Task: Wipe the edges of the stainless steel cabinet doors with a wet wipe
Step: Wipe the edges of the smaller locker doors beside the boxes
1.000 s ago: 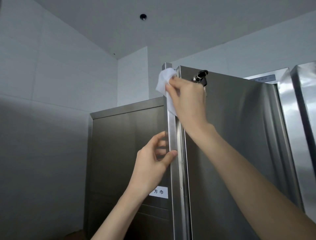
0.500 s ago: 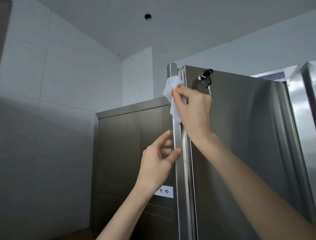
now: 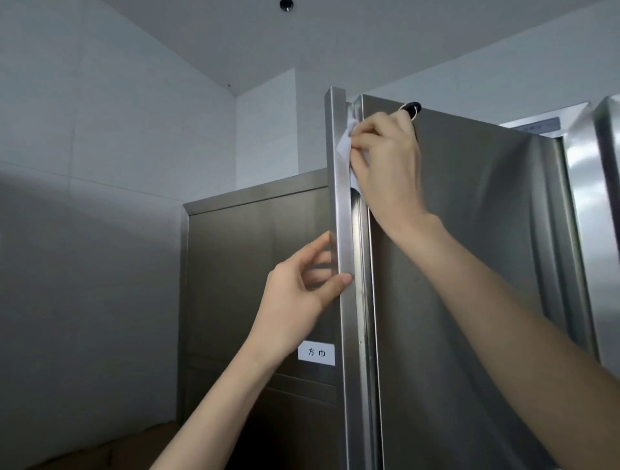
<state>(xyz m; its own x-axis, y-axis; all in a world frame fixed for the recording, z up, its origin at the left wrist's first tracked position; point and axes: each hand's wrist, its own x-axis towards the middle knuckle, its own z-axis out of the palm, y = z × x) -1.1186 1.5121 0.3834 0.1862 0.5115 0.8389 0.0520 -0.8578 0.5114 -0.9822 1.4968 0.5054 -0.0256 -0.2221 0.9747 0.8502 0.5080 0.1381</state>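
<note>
Stainless steel fills the centre and right of the frame, where a person's right hand (image 3: 389,167) grips a white wet wipe (image 3: 345,142) and presses it against the upper part of a door edge (image 3: 345,208), a narrow vertical strip seen end-on, just below its top corner. The wipe is bunched under curled fingers and thumb, lying in the slot between that strip and the neighbouring cabinet door (image 3: 476,275) on the right. Lower down, at mid-frame, the left hand (image 3: 298,295) pinches the same strip, thumb on its front face and fingers curled behind it. A dark key (image 3: 411,108) with a ring sticks out of the right-hand door near its top, just above the right hand's knuckles. Behind the left hand stands a lower steel cabinet (image 3: 248,248) bearing a small white label (image 3: 316,353) with two printed characters. Pale tiled wall (image 3: 100,134) takes up the left of the frame; a small round ceiling fitting (image 3: 286,4) shows at the top edge.
</note>
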